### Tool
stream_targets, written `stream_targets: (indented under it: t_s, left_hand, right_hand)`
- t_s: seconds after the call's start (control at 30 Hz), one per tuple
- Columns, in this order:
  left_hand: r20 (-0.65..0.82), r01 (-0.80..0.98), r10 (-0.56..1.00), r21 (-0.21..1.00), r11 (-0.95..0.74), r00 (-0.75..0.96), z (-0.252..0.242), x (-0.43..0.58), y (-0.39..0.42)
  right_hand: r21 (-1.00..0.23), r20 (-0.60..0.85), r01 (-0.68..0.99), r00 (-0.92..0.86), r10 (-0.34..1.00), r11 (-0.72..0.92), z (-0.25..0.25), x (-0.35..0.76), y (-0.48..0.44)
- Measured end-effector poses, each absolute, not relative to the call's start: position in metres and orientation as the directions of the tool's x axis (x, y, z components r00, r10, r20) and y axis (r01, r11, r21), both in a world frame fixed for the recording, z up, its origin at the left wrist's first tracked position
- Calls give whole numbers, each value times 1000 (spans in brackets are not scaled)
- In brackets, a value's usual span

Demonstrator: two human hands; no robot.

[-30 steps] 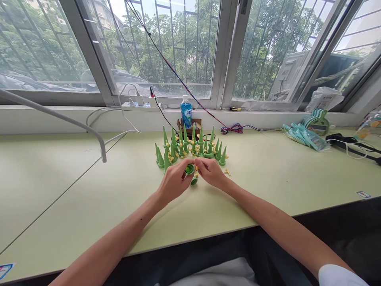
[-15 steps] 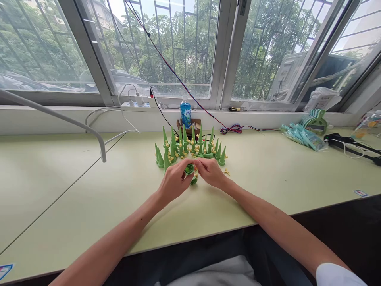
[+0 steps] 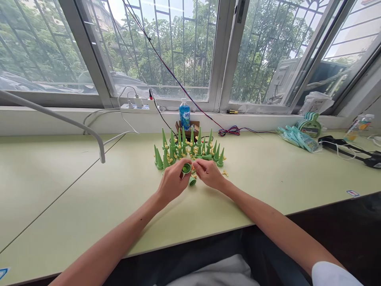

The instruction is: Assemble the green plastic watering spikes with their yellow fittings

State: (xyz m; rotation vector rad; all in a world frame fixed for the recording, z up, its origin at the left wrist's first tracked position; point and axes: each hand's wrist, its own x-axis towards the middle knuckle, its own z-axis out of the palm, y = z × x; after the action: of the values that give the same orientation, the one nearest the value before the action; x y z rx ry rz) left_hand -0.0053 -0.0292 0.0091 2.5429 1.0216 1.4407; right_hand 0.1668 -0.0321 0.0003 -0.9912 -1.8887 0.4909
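Note:
My left hand (image 3: 172, 177) is closed around a green plastic piece (image 3: 186, 169) whose round, hollow end faces me; its other end is hidden by the hand. Close beside it on the right, my right hand (image 3: 210, 174) has its thumb and finger pinched together. Whatever sits in that pinch is too small to make out. Below the hands another hollow green piece (image 3: 192, 181) lies on its side on the table. Behind them stand several pointed green cones (image 3: 199, 138), with small yellow branched pieces (image 3: 172, 160) among them.
The pale green table (image 3: 89, 206) runs along a window wall. A blue bottle (image 3: 185, 114) and a cardboard box (image 3: 195, 126) stand behind the cones. Coiled wires (image 3: 229, 130) lie to their right, teal packets (image 3: 299, 139) farther right. A grey curved tube (image 3: 74, 124) reaches in from the left.
My right hand's fingertips have drawn slightly away from the green piece in my left hand, leaving a small gap. The whole view has shifted a little.

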Motion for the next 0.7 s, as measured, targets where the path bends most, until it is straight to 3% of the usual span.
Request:
stream_targets:
  t_s: [0.27, 0.43, 0.7]
  left_hand:
    - [748, 507, 578, 377, -775, 326, 9, -5, -29]
    - [752, 503, 570, 370, -781, 331, 10, -4, -29]
    - [744, 513, 576, 368, -776, 338, 10, -4, -31]
  right_hand:
    - [-553, 570, 595, -239, 786, 583, 15, 192, -23]
    - [-457, 430, 729, -320, 844, 509, 31, 216, -18]
    - [-151, 392, 888, -350, 851, 435, 45, 224, -16]
